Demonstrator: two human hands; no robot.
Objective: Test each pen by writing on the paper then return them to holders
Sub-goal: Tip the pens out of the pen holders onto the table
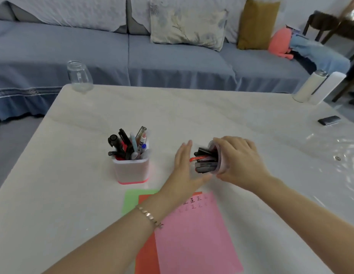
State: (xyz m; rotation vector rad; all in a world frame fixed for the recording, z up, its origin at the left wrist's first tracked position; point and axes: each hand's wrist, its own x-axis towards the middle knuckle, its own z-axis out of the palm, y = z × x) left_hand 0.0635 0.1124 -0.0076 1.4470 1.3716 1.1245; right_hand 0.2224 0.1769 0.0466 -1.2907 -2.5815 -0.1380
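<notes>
Seemingly fetching a pen to test: the right grip [239,161] curls round a round clear-pink plastic holder [220,155] tipped sideways beyond the pink paper sheet [196,234] on the white desk [211,115], while the left grip [184,165], flat and empty, meets its dark pens [205,166]; next, probably pinch 1 out.

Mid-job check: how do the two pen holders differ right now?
The square holder stands upright on the table; the round holder is tipped sideways. The square one is untouched; the right hand grips the round one, its mouth facing the open left hand. The square one is white with a pink base; the round one looks translucent. Both hold pens.
</notes>
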